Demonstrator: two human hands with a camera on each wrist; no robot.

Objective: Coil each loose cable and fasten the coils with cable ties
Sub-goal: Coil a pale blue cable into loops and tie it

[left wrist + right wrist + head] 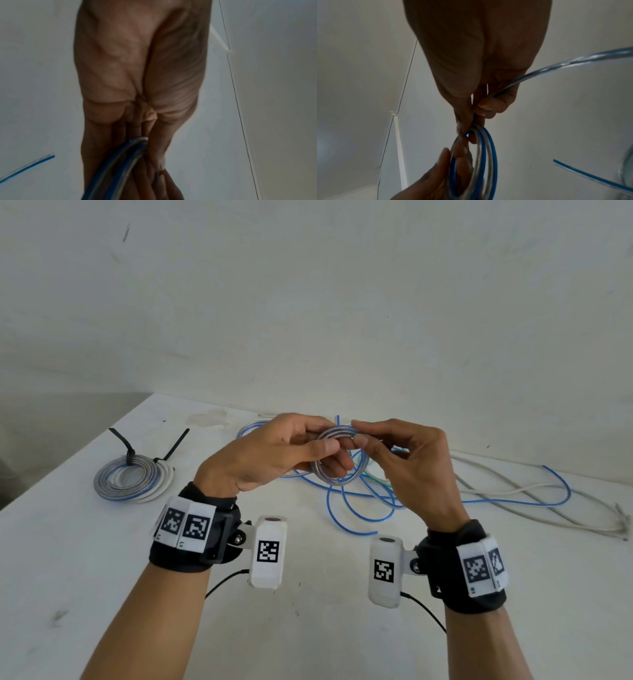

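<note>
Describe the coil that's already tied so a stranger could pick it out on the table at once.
Start at the white table and look to its left side, away from both hands. There the finished coil lies flat, apart from the loose blue cable tangled in the middle. Black cable ties cinch it with tails sticking up, unlike the untied coil in hand.
</note>
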